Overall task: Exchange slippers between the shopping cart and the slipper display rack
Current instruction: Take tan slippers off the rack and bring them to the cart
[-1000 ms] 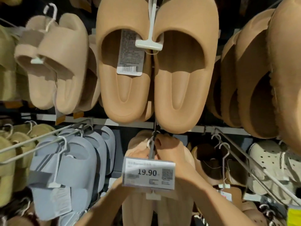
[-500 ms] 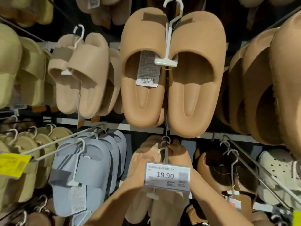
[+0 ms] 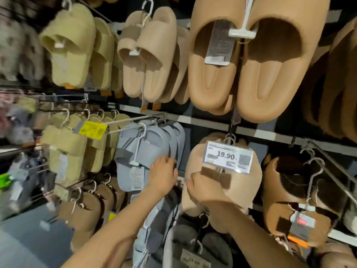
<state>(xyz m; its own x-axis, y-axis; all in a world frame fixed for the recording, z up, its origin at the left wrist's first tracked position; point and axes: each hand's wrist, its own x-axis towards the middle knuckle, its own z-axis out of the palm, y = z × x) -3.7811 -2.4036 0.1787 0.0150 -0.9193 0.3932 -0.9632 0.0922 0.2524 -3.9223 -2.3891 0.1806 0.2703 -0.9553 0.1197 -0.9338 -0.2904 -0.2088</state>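
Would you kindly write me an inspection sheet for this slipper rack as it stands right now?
Surface: rack of hooks and rails, slippers hanging in rows.
Job's things: tan pair on the hook behind the 19.90 price tag; blue pairs hang to its left. No cart in view.
Clutter: yellow tag on a rail; green fluffy pairs and large tan pair above; brown pairs at right.
Hands: left hand touches the blue pairs, fingers curled at their edge; right hand grips the tan pair.
Cables: nothing seen.
Surroundings: grey floor at lower left, blurred.
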